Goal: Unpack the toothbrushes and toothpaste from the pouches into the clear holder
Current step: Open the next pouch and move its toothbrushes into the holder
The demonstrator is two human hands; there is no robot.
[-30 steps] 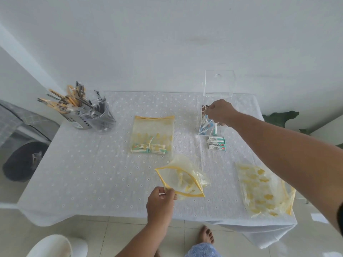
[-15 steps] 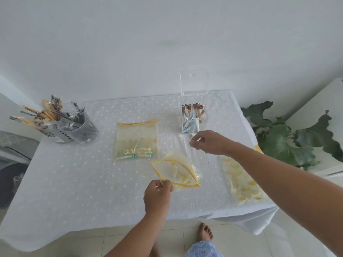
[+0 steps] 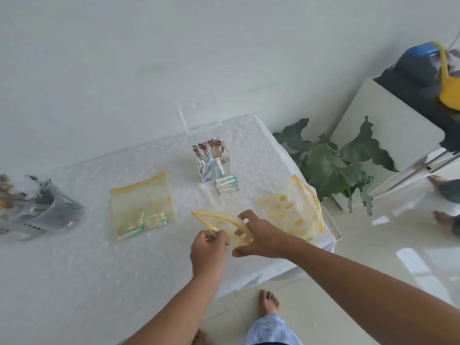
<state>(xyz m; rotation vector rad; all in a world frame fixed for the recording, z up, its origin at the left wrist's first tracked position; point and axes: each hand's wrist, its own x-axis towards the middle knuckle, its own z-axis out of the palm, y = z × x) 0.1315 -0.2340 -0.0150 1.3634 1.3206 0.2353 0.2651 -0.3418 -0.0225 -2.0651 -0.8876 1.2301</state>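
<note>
An open yellow-rimmed pouch (image 3: 219, 224) hangs just above the white table (image 3: 99, 257). My left hand (image 3: 207, 252) pinches its near rim. My right hand (image 3: 258, 236) has its fingers at the pouch's mouth and grips its right edge. The clear holder (image 3: 212, 163) stands at the back with toothbrushes and tubes upright in it, its lid raised. Small toothpaste boxes (image 3: 227, 185) lie in front of it. A second pouch (image 3: 142, 207) with packed items lies flat to the left. A third, flat pouch (image 3: 291, 207) lies at the table's right edge.
A grey caddy (image 3: 42, 210) full of utensils stands at the left edge, blurred. A leafy plant (image 3: 333, 165) and a white cabinet (image 3: 388, 130) with a dark bag on it are to the right of the table. Bare feet show on the tiled floor.
My right hand left the holder and came back to the open pouch, now gripping its edge. My left hand kept hold of the rim. The camera swung to the right.
</note>
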